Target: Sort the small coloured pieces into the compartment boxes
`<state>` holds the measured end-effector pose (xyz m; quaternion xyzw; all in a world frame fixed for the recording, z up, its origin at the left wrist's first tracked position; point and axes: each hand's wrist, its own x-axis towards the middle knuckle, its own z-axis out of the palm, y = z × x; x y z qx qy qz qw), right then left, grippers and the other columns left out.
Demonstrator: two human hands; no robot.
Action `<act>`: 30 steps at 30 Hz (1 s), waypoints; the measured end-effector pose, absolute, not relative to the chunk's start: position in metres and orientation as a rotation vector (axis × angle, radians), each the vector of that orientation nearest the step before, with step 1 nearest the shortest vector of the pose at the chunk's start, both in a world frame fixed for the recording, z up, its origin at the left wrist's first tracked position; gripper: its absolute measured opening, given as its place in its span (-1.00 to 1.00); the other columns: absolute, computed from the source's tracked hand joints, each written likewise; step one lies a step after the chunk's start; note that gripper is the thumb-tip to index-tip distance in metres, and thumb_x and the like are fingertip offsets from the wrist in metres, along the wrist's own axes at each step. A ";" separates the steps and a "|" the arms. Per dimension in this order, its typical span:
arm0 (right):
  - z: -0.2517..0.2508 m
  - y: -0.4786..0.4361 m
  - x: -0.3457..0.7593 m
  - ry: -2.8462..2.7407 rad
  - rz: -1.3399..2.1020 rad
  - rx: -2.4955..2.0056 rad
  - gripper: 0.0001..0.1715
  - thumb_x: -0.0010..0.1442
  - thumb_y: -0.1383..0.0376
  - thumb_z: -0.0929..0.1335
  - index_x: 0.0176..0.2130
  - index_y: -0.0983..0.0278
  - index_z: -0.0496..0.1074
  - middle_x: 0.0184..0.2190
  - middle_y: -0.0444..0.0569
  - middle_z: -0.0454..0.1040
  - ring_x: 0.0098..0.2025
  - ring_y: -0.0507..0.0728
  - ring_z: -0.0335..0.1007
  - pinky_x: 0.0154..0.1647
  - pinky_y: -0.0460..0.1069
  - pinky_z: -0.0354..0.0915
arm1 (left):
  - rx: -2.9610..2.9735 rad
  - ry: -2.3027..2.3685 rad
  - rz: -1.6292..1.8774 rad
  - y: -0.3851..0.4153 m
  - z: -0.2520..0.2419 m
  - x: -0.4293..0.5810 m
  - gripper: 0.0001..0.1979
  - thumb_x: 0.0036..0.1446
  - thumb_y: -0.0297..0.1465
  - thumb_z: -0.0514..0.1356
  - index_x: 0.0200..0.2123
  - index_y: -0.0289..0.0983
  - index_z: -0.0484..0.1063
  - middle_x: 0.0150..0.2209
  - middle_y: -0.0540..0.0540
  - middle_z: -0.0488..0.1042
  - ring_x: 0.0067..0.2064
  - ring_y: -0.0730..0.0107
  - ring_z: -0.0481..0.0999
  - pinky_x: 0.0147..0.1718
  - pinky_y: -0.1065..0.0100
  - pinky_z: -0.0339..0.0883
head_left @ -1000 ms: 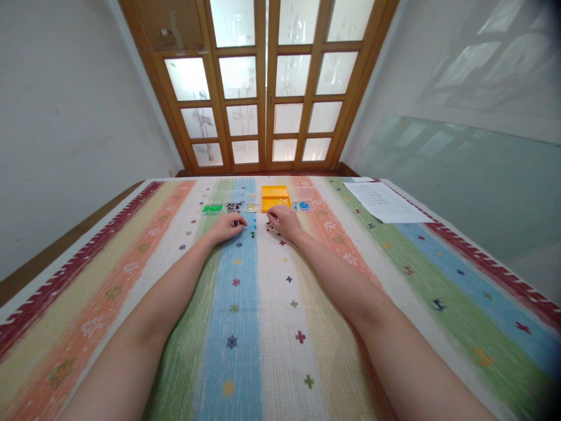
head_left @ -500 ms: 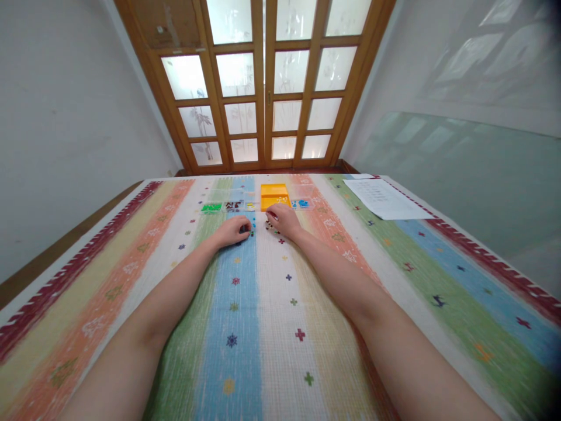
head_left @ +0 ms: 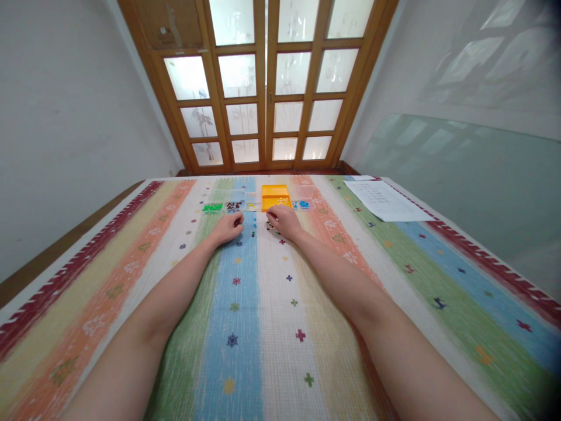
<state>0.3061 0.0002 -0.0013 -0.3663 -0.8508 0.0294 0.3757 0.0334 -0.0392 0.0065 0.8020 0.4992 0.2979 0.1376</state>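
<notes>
My left hand is curled with its fingertips together, just in front of a clear box of dark brown pieces. Whatever it may pinch is too small to make out. My right hand is also closed, thumb against fingers, at the front edge of an orange box with small white pieces inside. Its grip is hidden too. Several tiny beads lie on the cloth under and beside my right hand. Between the hands is a short row of small blue and dark beads.
Clear boxes hold green pieces, yellow pieces and blue pieces in the same row. A sheet of paper lies at the far right of the striped tablecloth. Glazed wooden doors stand behind the table.
My left hand has moved left and slightly away from me, off the row of small beads, which now shows more fully. My right hand has stayed nearly in place.
</notes>
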 end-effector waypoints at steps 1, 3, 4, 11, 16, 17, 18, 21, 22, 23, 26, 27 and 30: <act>-0.001 0.000 0.306 -2.182 0.078 -0.936 -0.84 0.38 0.29 0.34 -0.25 0.23 0.51 -0.29 0.00 0.56 -0.22 0.17 0.39 -0.12 0.04 0.22 | 2.298 1.461 0.872 -0.039 0.006 0.032 -0.94 0.04 -0.45 0.16 -0.39 -0.17 0.33 -0.49 0.06 0.35 -0.44 0.34 0.32 -0.39 0.32 0.16; -0.002 0.000 0.306 -2.191 0.084 -0.935 -0.85 0.38 0.30 0.34 -0.24 0.23 0.51 -0.28 0.00 0.56 -0.21 0.17 0.40 -0.12 0.03 0.22 | 2.264 1.486 0.888 -0.037 0.006 0.029 -0.95 0.05 -0.44 0.15 -0.40 -0.17 0.32 -0.50 0.07 0.34 -0.44 0.34 0.32 -0.39 0.32 0.17; -0.002 0.000 0.306 -2.196 0.089 -0.935 -0.85 0.38 0.30 0.34 -0.24 0.23 0.51 -0.28 0.00 0.57 -0.21 0.16 0.40 -0.12 0.03 0.22 | 2.255 1.492 0.893 -0.036 0.005 0.028 -0.95 0.06 -0.43 0.15 -0.40 -0.17 0.31 -0.50 0.07 0.34 -0.43 0.34 0.32 -0.38 0.32 0.17; -0.001 0.000 0.306 -2.241 0.116 -0.970 -0.83 0.40 0.30 0.33 -0.22 0.24 0.53 -0.26 0.01 0.58 -0.18 0.16 0.42 -0.08 0.02 0.23 | 2.191 1.530 0.983 -0.027 -0.003 0.019 -0.96 0.08 -0.41 0.16 -0.36 -0.19 0.33 -0.46 0.06 0.36 -0.40 0.35 0.34 -0.36 0.35 0.20; 0.001 -0.002 0.306 -2.255 0.136 -0.991 -0.81 0.41 0.29 0.32 -0.22 0.24 0.53 -0.25 0.03 0.58 -0.17 0.17 0.41 -0.07 0.03 0.22 | 2.003 1.487 1.126 -0.019 -0.013 0.012 -0.93 0.13 -0.41 0.16 -0.27 -0.19 0.36 -0.38 0.05 0.45 -0.44 0.41 0.42 -0.37 0.37 0.27; 0.002 -0.002 0.305 -2.256 0.142 -0.992 -0.81 0.41 0.29 0.32 -0.22 0.24 0.53 -0.24 0.03 0.58 -0.17 0.17 0.41 -0.07 0.03 0.22 | 1.958 1.476 1.147 -0.017 -0.015 0.010 -0.92 0.15 -0.40 0.16 -0.24 -0.19 0.37 -0.37 0.06 0.46 -0.47 0.42 0.42 -0.39 0.37 0.28; 0.002 -0.002 0.306 -2.257 0.147 -0.994 -0.81 0.41 0.28 0.32 -0.22 0.24 0.53 -0.24 0.02 0.58 -0.17 0.17 0.41 -0.07 0.03 0.22 | 1.921 1.470 1.165 -0.016 -0.017 0.009 -0.91 0.17 -0.38 0.16 -0.22 -0.19 0.38 -0.37 0.06 0.47 -0.48 0.42 0.43 -0.40 0.37 0.28; 0.001 -0.002 0.306 -2.262 0.153 -0.994 -0.80 0.41 0.28 0.31 -0.21 0.23 0.53 -0.23 0.02 0.58 -0.17 0.17 0.40 -0.07 0.02 0.21 | 1.858 1.489 1.221 -0.010 -0.021 0.003 -0.88 0.24 -0.32 0.16 -0.19 -0.20 0.42 -0.41 0.05 0.46 -0.51 0.41 0.42 -0.42 0.37 0.28; 0.001 -0.002 0.306 -2.264 0.153 -0.993 -0.80 0.42 0.27 0.31 -0.21 0.23 0.53 -0.23 0.02 0.58 -0.17 0.17 0.40 -0.07 0.02 0.20 | 1.853 1.507 1.245 -0.008 -0.022 0.000 -0.87 0.25 -0.30 0.16 -0.19 -0.21 0.44 -0.43 0.05 0.45 -0.50 0.40 0.41 -0.42 0.37 0.27; 0.000 -0.002 0.306 -2.267 0.152 -0.993 -0.80 0.42 0.27 0.31 -0.21 0.23 0.53 -0.23 0.02 0.58 -0.17 0.17 0.39 -0.07 0.02 0.20 | 1.855 1.534 1.274 -0.006 -0.022 -0.002 -0.85 0.26 -0.29 0.16 -0.20 -0.21 0.45 -0.46 0.05 0.44 -0.49 0.39 0.40 -0.41 0.37 0.25; -0.001 -0.001 0.306 -2.273 0.152 -0.993 -0.80 0.42 0.27 0.32 -0.20 0.24 0.53 -0.23 0.02 0.58 -0.17 0.17 0.40 -0.08 0.02 0.20 | 1.862 1.616 1.367 0.000 -0.024 -0.011 -0.83 0.23 -0.26 0.21 -0.24 -0.23 0.51 -0.50 0.05 0.38 -0.46 0.38 0.36 -0.41 0.38 0.20; -0.001 -0.001 0.306 -2.275 0.153 -0.992 -0.80 0.42 0.27 0.32 -0.20 0.24 0.53 -0.23 0.02 0.58 -0.17 0.17 0.40 -0.08 0.02 0.20 | 1.844 1.636 1.403 0.002 -0.024 -0.014 -0.83 0.22 -0.26 0.22 -0.25 -0.23 0.52 -0.51 0.05 0.38 -0.45 0.38 0.35 -0.41 0.39 0.20; -0.001 -0.001 0.306 -2.281 0.156 -0.986 -0.80 0.42 0.27 0.32 -0.19 0.24 0.53 -0.22 0.03 0.58 -0.16 0.17 0.41 -0.08 0.01 0.21 | 1.706 1.671 1.529 0.008 -0.026 -0.025 -0.83 0.18 -0.27 0.24 -0.25 -0.24 0.53 -0.49 0.04 0.41 -0.44 0.38 0.37 -0.42 0.40 0.22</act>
